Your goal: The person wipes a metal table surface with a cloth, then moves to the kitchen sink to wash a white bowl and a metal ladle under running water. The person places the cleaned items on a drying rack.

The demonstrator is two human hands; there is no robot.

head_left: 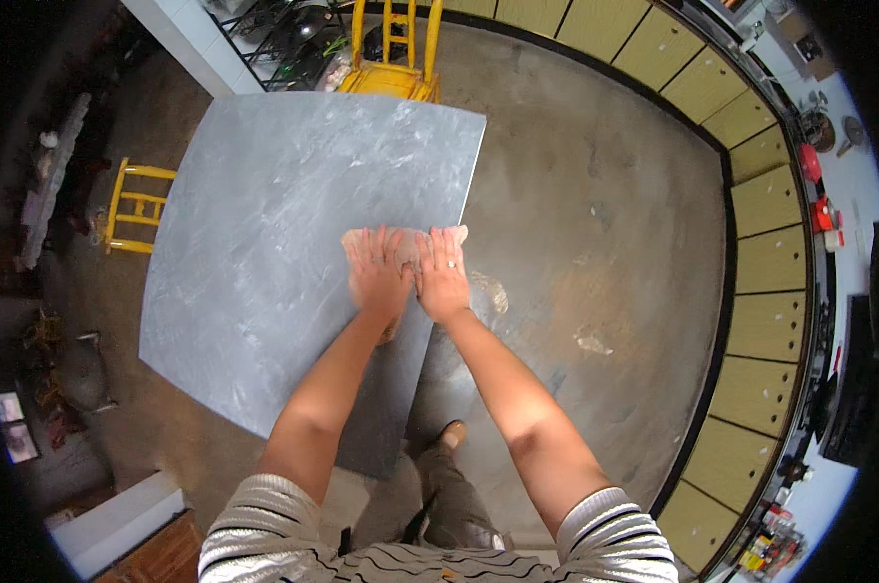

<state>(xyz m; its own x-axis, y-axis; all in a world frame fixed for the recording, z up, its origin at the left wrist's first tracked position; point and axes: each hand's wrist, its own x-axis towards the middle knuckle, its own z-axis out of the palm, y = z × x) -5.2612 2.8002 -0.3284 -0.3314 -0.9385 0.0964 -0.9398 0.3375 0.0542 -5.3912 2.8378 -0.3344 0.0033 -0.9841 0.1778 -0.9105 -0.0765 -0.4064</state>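
A striped shirt (391, 564) is closest, at the bottom. A pale, crumpled cloth (408, 251) lies on the gray table (255, 223), reaching its right edge about midway along. The left hand (381, 277) lies on it, fingers spread; the right hand (443, 282), ringed, rests beside it at that edge, fingers extended. One yellow chair (391, 80) stands at the table's far edge, another yellow chair (138, 209) by its left edge.

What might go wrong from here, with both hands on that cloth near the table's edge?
The right hand presses close to the right edge of the grey table, so it might slip off if pushed farther right. The cloth reaches about to that edge too, so part of it could slide over.
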